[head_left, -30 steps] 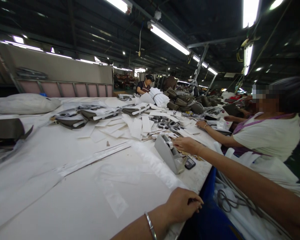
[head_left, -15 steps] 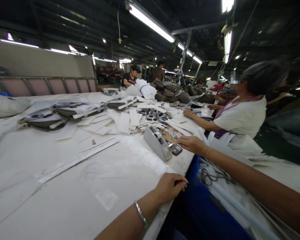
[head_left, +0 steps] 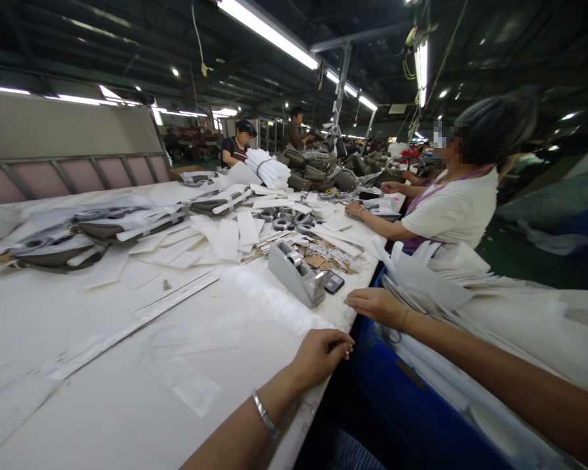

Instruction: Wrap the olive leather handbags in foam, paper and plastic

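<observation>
My left hand, a silver bangle on its wrist, rests at the table's edge beside the end of a translucent white plastic strip. Its fingers are curled together; a tiny pale spot shows at the fingertips, too small to name. Just off the table's edge, my right hand hovers above the rim of a blue bin. Its fingers are pressed together, and anything between them is hidden. A grey tape dispenser stands left of my right hand, with a small black device between them.
White foam sheets, grey rings and brown scraps litter the white table. Wrapped dark bags lie left; more olive bags are heaped behind. A co-worker works at right. White sheets fill the bin side.
My right hand has drawn back from the tape dispenser, toward me and over the bin's rim. My left hand stays curled at the table's edge. The view has turned slightly right.
</observation>
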Available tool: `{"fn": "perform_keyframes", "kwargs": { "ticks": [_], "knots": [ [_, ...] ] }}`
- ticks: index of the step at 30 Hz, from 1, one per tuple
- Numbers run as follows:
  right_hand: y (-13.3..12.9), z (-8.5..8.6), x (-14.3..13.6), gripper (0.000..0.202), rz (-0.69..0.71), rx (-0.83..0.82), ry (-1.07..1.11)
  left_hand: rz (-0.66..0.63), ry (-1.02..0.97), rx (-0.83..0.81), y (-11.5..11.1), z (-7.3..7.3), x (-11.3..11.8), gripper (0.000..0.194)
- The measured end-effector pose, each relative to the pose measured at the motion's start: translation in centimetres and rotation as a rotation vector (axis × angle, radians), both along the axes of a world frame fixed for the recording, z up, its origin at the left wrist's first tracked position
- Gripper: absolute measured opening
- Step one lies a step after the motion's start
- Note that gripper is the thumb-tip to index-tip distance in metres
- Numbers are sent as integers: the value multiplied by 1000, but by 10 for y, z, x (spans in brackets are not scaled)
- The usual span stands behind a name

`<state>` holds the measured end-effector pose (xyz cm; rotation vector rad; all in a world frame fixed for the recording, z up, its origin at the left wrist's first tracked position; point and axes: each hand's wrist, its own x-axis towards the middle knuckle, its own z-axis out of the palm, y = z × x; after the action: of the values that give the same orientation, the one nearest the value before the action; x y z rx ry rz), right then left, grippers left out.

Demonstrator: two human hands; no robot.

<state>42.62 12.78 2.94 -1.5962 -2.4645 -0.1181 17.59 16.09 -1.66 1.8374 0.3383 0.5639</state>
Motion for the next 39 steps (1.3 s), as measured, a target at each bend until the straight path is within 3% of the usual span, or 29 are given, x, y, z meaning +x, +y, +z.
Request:
{"fn": "perform_keyframes", "kwargs": {
  "ticks": [13,17,22,27,32,35,39],
  "knots": [
    [-9,-19,12,31,51,142,-98,-10,-26,-28,0,3,-2,23],
    [-9,-16,9,27,94,204,-13,-5,-24,-32,1,2,-2,23],
    [-13,0,6,20,-34,233,156,1,-20,-32,1,2,0,24],
    [-7,38,4,16,-233,309,313,10,-7,-38,1,1,1,23],
    [-2,73,-10,14,-227,394,283,19,3,-40,0,2,0,24],
    [-11,74,-23,14,-134,423,162,28,11,-26,0,4,0,23],
    [-27,56,-37,17,24,478,-29,27,16,-23,0,4,-1,22]
  ]
}}
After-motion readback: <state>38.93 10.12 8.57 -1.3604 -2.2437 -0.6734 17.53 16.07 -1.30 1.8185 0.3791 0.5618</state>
